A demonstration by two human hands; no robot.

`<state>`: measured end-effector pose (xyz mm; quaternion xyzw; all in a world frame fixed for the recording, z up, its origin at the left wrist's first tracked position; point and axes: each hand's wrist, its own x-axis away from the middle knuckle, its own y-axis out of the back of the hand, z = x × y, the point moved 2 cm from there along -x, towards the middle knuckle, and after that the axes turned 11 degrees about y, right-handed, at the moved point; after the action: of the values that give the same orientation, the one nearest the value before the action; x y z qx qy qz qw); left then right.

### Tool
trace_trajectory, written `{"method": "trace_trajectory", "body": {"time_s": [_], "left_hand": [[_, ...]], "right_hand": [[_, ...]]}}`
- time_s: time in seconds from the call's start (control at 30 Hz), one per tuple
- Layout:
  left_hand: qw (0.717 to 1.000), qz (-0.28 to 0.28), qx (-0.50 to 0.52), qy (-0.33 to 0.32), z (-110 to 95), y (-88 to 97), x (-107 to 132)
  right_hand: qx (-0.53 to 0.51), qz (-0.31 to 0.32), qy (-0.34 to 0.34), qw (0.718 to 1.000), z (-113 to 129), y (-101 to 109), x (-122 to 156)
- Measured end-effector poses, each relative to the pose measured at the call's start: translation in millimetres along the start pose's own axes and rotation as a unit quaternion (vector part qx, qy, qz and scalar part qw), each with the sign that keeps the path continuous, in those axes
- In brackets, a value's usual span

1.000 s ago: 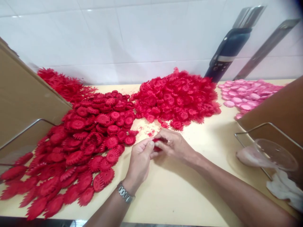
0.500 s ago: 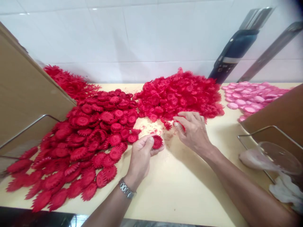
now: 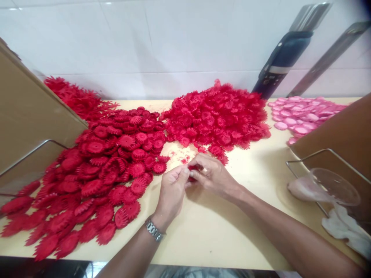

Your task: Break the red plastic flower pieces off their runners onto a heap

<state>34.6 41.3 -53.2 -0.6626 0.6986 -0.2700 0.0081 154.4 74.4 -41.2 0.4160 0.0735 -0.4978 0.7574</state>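
Note:
My left hand (image 3: 171, 189), with a metal watch on its wrist, pinches a dark red fringed flower disc (image 3: 195, 168) between thumb and fingers. Closed at the disc's right side is my right hand (image 3: 213, 175), thumb and fingers meeting the left fingertips. Most of the disc is covered by the fingers, and whether a second piece lies on it cannot be made out. To the left spreads a heap of dark red fringed discs (image 3: 95, 170). Behind the hands rises a pile of brighter red petal pieces (image 3: 217, 116).
Red strip-like petals (image 3: 78, 98) lie at back left by a cardboard box (image 3: 31, 96). Pink discs (image 3: 304, 114) lie at back right, near another brown box (image 3: 342, 135). A plastic cup (image 3: 333, 187) and white tissue (image 3: 344, 231) are at right. A dark blue tumbler (image 3: 285, 58) stands behind.
My right hand has come from the front of the bright red pile, down and left, to the disc in my left hand. Its fingers have closed there. My left hand has barely moved.

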Motion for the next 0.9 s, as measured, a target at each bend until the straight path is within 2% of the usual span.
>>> {"method": "trace_trajectory", "body": {"time_s": [0.2,0.3,0.4,0.53,0.67,0.73,0.77,0.83,0.9], "left_hand": [[1.000,-0.010,-0.018,-0.001,0.4,0.4,0.3],[1.000,-0.008,-0.012,0.003,1.2,0.3,-0.7],[1.000,-0.020,0.004,0.002,1.3,1.0,-2.2],[0.997,-0.063,0.032,-0.008,-1.6,3.9,-3.3],[0.996,-0.075,0.050,-0.008,-5.0,5.3,-3.1],[0.996,-0.070,0.052,-0.010,-5.7,4.9,-2.7],[0.996,-0.068,0.052,-0.009,-5.7,4.6,-2.6],[0.997,-0.062,0.053,-0.010,-5.4,3.9,-2.6],[0.998,-0.047,0.048,-0.009,-4.9,2.6,-2.7]], "right_hand": [[-0.048,-0.021,-0.065,0.997,-0.8,0.6,0.2],[-0.028,-0.025,-0.048,0.998,0.7,0.3,0.3],[0.011,-0.026,0.010,1.000,0.2,-1.9,2.0],[0.119,-0.078,0.089,0.986,-12.5,7.4,5.8],[0.330,-0.096,0.045,0.938,-28.6,34.0,4.9],[0.390,-0.100,0.016,0.915,-28.7,42.3,2.9],[0.386,-0.103,0.012,0.917,-26.1,42.8,2.0],[0.316,-0.088,0.019,0.944,-17.9,35.2,0.7],[0.210,-0.030,0.015,0.977,-9.6,19.9,0.2]]}}
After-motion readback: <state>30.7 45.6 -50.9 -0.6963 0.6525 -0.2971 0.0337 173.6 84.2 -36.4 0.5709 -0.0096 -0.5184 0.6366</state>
